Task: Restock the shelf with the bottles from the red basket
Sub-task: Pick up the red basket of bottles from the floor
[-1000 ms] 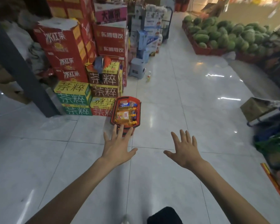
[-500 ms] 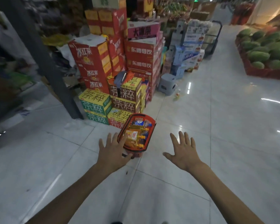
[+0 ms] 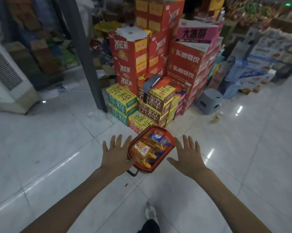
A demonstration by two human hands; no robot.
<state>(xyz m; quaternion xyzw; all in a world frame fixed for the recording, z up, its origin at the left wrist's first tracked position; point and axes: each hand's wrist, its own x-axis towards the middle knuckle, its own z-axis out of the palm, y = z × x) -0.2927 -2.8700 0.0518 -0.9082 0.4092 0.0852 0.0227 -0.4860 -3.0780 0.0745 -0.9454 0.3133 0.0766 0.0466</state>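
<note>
While two hands [image 3: 117, 153] [image 3: 189, 154] hover, one red basket [image 3: 150, 168]

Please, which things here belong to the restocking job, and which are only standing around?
For the job: red basket on the floor; bottles lying in it; left hand and right hand, both open, holding nothing.
Just lying about: stacked drink cartons; grey stool; single bottle on the floor near the stool.
</note>
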